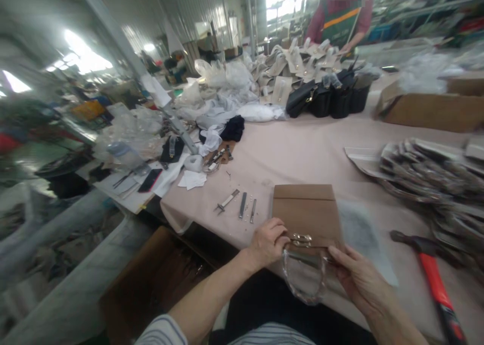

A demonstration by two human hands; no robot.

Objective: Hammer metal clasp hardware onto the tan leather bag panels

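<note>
Brown rectangular bag [306, 211] on pink cloth-covered table [272, 153]
Red-handled metal hammer [433, 274] lies to its right, boxy black bags [338, 103] behind.

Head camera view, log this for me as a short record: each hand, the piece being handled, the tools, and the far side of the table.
Left hand: holding the near edge of the brown bag, beside the metal clasp
Right hand: pinching the bag near its near-right corner
Handle: looped toward the wearer
Tools: hammer on the right; caliper-like tool on the left
Far side: black bags, cardboard box, co-worker
</note>
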